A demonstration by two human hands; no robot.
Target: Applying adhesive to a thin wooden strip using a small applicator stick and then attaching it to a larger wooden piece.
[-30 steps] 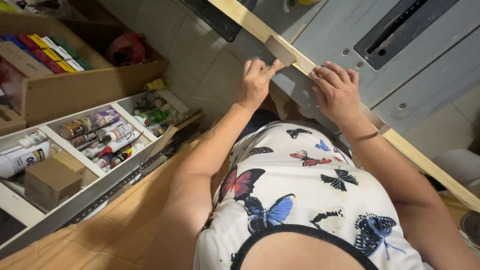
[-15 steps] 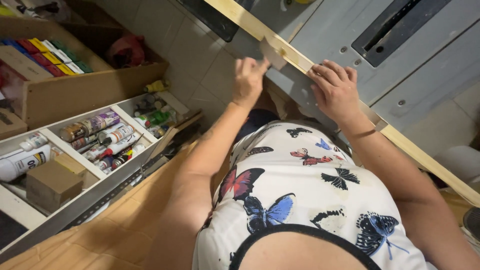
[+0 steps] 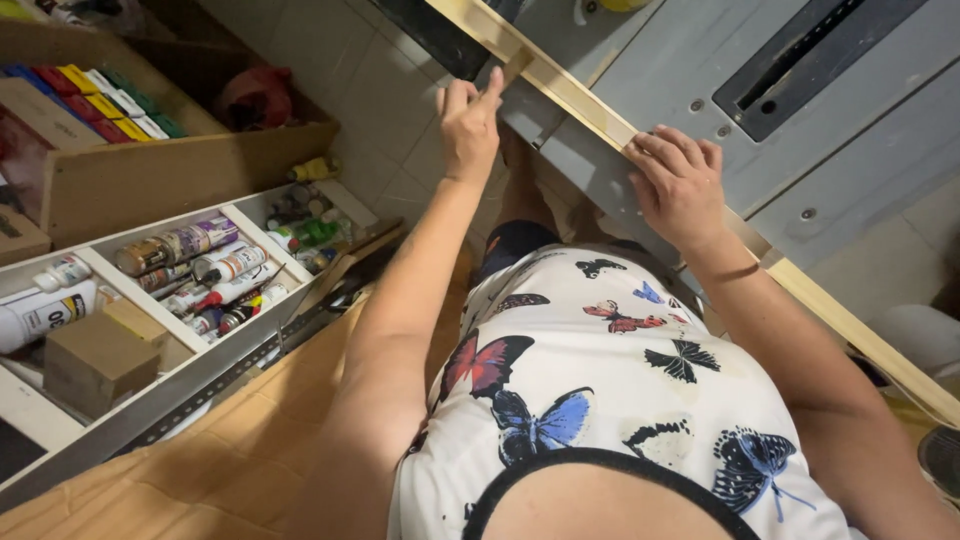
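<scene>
Grey saw table, one wooden strip (two hands: left hand, right hand).

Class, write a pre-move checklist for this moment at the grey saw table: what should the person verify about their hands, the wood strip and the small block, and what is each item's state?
1. Right hand flat on the wood strip: ok.
2. Left hand grips the small block at the strip: ok, fingertips only.
3. Both hands apart from the blade slot: ok.
4. Blade below the table: cannot tell.
5. Strip lies flush along the table edge: ok where visible.
6. Block square to the strip: cannot tell.
</scene>
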